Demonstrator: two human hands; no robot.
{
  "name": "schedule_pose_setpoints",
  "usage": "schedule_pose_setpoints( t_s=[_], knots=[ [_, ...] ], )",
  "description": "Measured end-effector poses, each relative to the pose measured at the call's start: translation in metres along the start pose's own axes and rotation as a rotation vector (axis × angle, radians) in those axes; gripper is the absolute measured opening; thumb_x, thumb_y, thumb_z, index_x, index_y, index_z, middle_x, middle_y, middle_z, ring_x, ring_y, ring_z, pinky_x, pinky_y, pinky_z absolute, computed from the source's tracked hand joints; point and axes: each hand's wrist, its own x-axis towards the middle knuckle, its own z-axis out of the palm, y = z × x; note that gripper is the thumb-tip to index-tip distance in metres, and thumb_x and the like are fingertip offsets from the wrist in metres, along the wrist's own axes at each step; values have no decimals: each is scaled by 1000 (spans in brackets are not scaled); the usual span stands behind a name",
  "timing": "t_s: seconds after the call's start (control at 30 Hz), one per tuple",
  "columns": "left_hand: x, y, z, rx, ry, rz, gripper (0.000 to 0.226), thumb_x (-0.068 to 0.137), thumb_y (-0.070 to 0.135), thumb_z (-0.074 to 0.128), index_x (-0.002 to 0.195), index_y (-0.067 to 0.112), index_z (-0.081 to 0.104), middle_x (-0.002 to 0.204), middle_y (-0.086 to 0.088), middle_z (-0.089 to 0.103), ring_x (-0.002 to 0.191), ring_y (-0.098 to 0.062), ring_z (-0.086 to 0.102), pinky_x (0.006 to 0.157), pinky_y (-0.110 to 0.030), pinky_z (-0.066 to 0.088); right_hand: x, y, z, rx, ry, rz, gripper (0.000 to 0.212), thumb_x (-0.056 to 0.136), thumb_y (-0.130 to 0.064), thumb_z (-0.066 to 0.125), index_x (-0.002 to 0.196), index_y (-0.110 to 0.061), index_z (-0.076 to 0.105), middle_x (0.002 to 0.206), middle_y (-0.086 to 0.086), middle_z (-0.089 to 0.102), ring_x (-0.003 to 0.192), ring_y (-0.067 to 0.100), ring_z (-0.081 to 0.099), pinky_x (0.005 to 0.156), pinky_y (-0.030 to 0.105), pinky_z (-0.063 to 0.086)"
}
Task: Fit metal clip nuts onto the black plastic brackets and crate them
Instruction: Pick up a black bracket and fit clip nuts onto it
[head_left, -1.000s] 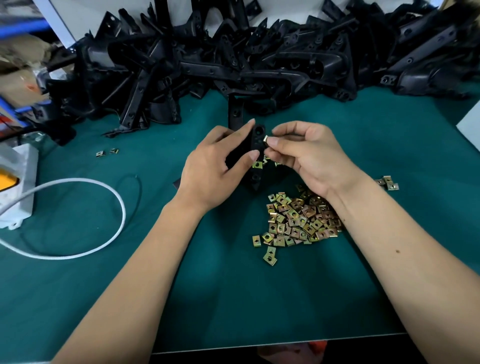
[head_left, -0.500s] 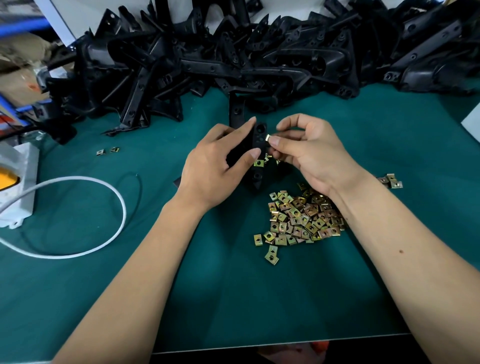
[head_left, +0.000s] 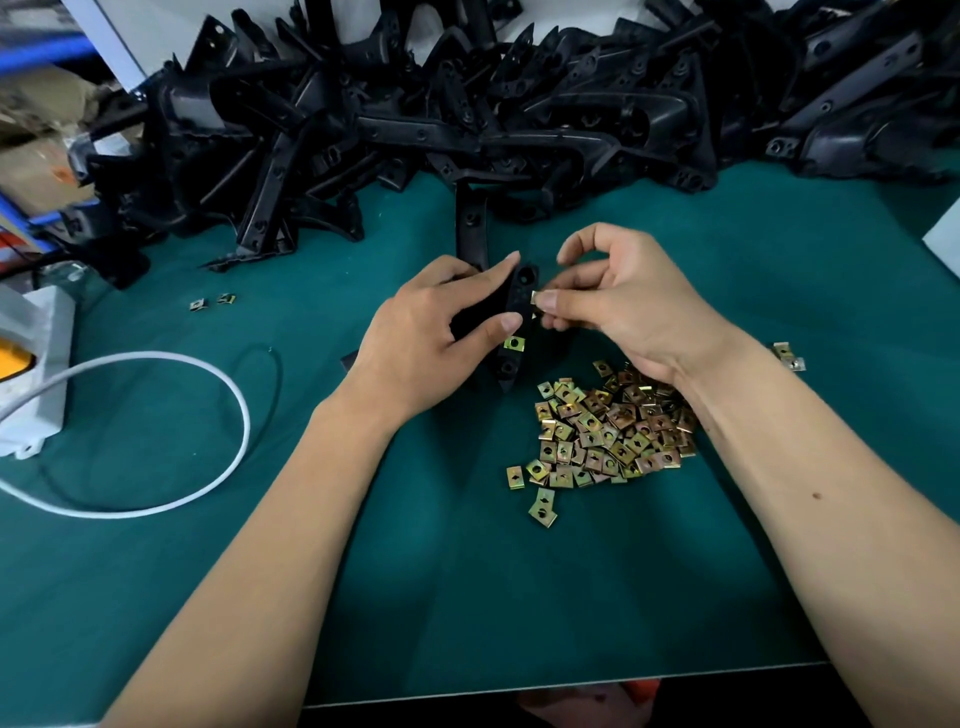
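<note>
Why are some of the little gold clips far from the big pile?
A few strays: two clips lie far left near the brackets, and two more sit right of the pile. They look scattered, not damaged. Nothing else stands out.

Black brackets (head_left: 467, 104) – brass-gold clip nuts (head_left: 613, 431) – teal mat (head_left: 467, 571), white cable (head_left: 228, 395).

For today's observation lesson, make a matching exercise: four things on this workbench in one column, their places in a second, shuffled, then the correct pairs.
Things:
1. clip nut pile
2. white cable
3. bracket heap
4. single clip nut

Places:
A. along the table's far edge
B. pinched by the right hand against the bracket that the left hand holds
C. looped on the mat, left side
D. on the mat under the right wrist

Pairs: 1-D, 2-C, 3-A, 4-B
</note>
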Motion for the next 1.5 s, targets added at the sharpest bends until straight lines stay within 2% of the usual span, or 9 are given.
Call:
schedule_pose_setpoints(
  t_s=[0.2, 0.4, 0.57, 0.87, 1.1, 1.17, 1.27, 1.33, 1.5],
  knots=[
    [-1, 6, 2, 72, -33, 23, 62, 92, 64, 52, 149, 39, 51, 119, 9, 57, 93, -19, 63, 82, -45, 54, 0, 1, 2, -23, -30, 3, 36, 85, 8, 76, 107, -8, 52, 74, 12, 68, 62, 20, 68, 62, 24, 55],
    [1, 9, 7, -11, 59, 4, 57, 98, 53, 57, 151, 32, 50, 116, 2, 58, 102, -17, 60, 87, -45, 54, 4, 2, 4, 149, 60, 33, 37, 84, 0, 80, 116, -4, 64, 74, 5, 72, 62, 14, 65, 56, 20, 51],
    [3, 13, 14, 104, 144, -78, 56, 99, 55, 56, 152, 37, 49, 120, 7, 57, 102, -11, 59, 86, -40, 54, 7, 12, 14, 35, 126, 37, 7, 96, -13, 72, 96, -8, 76, 68, -1, 70, 58, 9, 63, 54, 18, 50],
    [2, 20, 14, 150, 210, -126, 54, 100, 49, 59, 152, 36, 49, 120, 4, 57, 99, -15, 59, 83, -37, 52, 3, 9, 18, -66, 114, -83, 25, 106, -12, 54, 93, -4, 73, 73, 6, 69, 65, 16, 64, 60, 25, 50],
    [18, 46, 14, -246, 150, -227, 52, 101, 48, 60, 150, 35, 51, 126, 4, 67, 116, -7, 60, 101, -26, 49, -14, -6, 9, 61, 229, -12, 32, 107, -41, 50, 103, -23, 76, 110, 3, 77, 104, 18, 73, 91, 39, 59],
    [25, 72, 21, -192, 135, -169, 53, 100, 51, 60, 150, 39, 50, 122, 3, 65, 112, -7, 59, 93, -19, 47, -25, -13, -2, 163, 279, -1, 27, 105, -45, 52, 106, -26, 71, 125, 7, 72, 119, 23, 68, 105, 48, 53],
    [37, 127, 37, -62, 111, -11, 52, 101, 47, 59, 151, 40, 48, 110, 1, 58, 103, -15, 58, 84, -29, 47, -52, -22, -31, 276, 355, -68, 35, 106, -38, 53, 107, -6, 67, 121, 24, 70, 114, 35, 69, 100, 53, 56],
    [43, 171, 51, -46, 53, 88, 50, 102, 35, 56, 150, 41, 49, 108, -1, 56, 101, -21, 58, 88, -37, 49, -77, -24, -58, 215, 464, -149, 37, 105, -36, 53, 108, 0, 63, 107, 20, 70, 100, 26, 69, 90, 49, 57],
    [44, 292, 107, -93, -163, 392, 59, 97, 19, 51, 154, 34, 46, 120, -7, 55, 111, -29, 58, 97, -41, 46, -169, -15, -153, 118, 868, -350, 12, 97, -28, 57, 101, -20, 65, 92, -4, 70, 88, 10, 63, 77, 29, 52]
  ],
)
